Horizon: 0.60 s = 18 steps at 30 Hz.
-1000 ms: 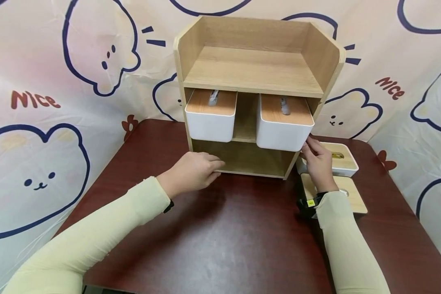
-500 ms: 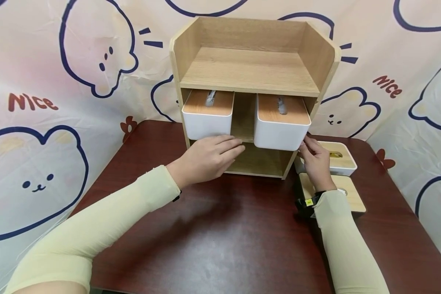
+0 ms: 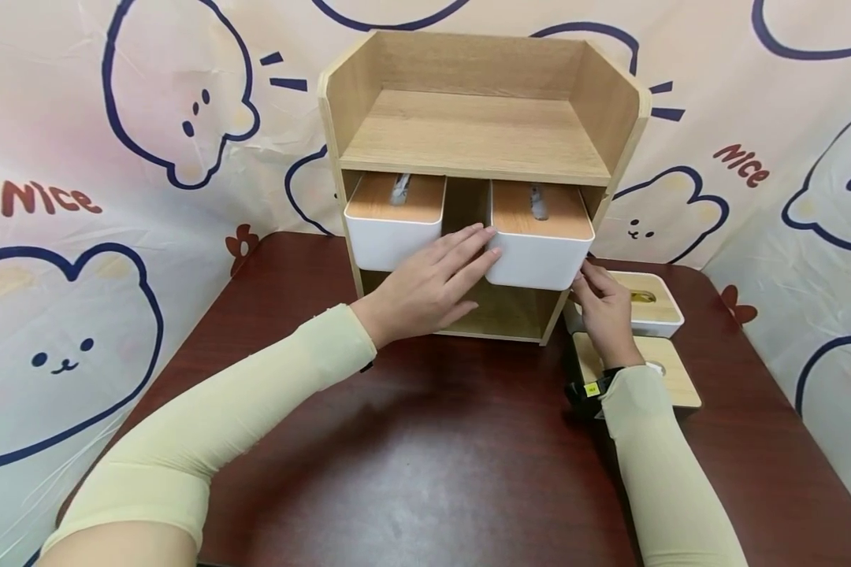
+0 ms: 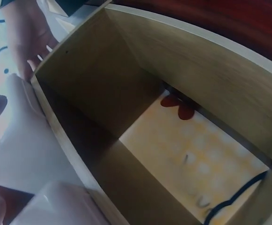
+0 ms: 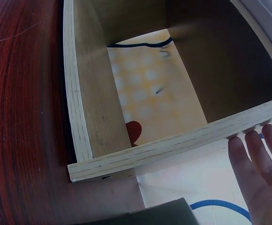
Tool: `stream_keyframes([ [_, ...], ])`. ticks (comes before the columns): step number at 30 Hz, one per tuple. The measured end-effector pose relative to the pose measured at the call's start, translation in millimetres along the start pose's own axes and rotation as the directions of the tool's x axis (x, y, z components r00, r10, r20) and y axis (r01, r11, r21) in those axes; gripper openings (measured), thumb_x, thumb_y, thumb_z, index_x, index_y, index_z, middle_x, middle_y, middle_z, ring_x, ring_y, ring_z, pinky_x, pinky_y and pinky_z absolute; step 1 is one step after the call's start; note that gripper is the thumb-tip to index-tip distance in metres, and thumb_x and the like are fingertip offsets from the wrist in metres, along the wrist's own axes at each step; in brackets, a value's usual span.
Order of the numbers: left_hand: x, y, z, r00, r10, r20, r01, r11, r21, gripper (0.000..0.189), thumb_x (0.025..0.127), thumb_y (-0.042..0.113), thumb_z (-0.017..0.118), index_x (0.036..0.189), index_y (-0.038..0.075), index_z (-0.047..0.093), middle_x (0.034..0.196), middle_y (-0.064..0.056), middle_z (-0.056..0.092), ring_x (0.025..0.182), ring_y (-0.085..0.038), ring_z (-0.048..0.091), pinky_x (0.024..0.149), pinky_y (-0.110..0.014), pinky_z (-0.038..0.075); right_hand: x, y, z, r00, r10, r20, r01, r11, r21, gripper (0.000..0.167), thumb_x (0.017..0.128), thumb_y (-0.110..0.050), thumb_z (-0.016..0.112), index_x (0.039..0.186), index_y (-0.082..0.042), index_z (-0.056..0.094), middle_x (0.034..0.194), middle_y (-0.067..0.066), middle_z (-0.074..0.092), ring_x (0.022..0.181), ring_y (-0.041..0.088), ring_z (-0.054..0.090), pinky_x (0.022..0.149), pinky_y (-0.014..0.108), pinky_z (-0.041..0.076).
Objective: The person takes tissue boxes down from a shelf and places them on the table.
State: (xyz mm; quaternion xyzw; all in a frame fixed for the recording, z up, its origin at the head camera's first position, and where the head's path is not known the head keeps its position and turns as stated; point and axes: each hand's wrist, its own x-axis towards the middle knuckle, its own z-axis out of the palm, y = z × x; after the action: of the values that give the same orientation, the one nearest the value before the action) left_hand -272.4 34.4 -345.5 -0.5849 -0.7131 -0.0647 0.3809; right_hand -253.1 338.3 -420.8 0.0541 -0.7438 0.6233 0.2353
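Bear-print cloth (image 3: pixel 269 173) backs the table (image 3: pixel 411 472), where the right box (image 3: pixel 539 264) juts from the shelf (image 3: pixel 482 130) at your 1 o'clock, its long axis apparently running 6 to 12. Nearer it, your left hand (image 3: pixel 431 290) touches its front with fingers straight, the box at 3 o'clock from them. Your right hand (image 3: pixel 605 315) rests straight fingers against the shelf's side, clasping nothing visible, the box at 10 o'clock.

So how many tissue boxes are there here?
4. Left box and right box in the shelf unit; beside it on the table, rear box and front box. Others may be hidden.
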Motion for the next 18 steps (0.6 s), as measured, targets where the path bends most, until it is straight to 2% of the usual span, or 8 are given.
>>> stream_keyframes([
  [6,17.9,5.4,2.5,0.997,-0.041,0.060,0.034,0.993,0.114,0.083,0.082,0.034,0.077,0.148,0.002,0.037,0.153,-0.021,0.031,0.143,-0.033,0.023,0.115,-0.045,0.015,1.4,-1,-1,1.000,-0.018,-0.004,0.018,1.000,-0.001,0.040,0.098,-0.020,0.060,0.135,-0.006,0.056,0.120,0.003,0.060,0.103,0.012,0.060,0.082,0.024,0.052],
  [14,54.2,20.3,8.2,0.980,-0.017,0.200,-0.032,0.970,0.239,0.094,0.081,0.050,0.073,0.153,0.007,0.030,0.156,-0.021,0.024,0.142,-0.036,0.022,0.115,-0.050,0.004,2.8,-2,-1,0.999,-0.048,-0.012,0.048,0.998,0.035,0.039,0.097,-0.019,0.060,0.133,-0.004,0.058,0.116,0.002,0.061,0.101,0.011,0.061,0.080,0.022,0.052],
  [16,61.7,23.1,11.3,0.978,-0.021,0.210,-0.038,0.962,0.272,0.096,0.080,0.051,0.073,0.153,0.007,0.028,0.154,-0.022,0.026,0.140,-0.037,0.024,0.115,-0.051,0.004,3.1,-1,-1,0.999,-0.054,-0.009,0.054,0.998,0.034,0.038,0.097,-0.019,0.060,0.133,-0.004,0.058,0.116,0.001,0.062,0.100,0.011,0.061,0.080,0.022,0.052],
  [18,67.3,25.7,14.7,0.981,-0.027,0.193,-0.036,0.949,0.313,0.091,0.081,0.048,0.071,0.152,0.007,0.030,0.150,-0.022,0.032,0.135,-0.039,0.029,0.114,-0.053,0.008,3.4,-1,0,0.998,-0.056,-0.004,0.056,0.998,0.030,0.038,0.098,-0.019,0.060,0.133,-0.004,0.058,0.115,0.000,0.062,0.099,0.011,0.061,0.080,0.023,0.052],
])
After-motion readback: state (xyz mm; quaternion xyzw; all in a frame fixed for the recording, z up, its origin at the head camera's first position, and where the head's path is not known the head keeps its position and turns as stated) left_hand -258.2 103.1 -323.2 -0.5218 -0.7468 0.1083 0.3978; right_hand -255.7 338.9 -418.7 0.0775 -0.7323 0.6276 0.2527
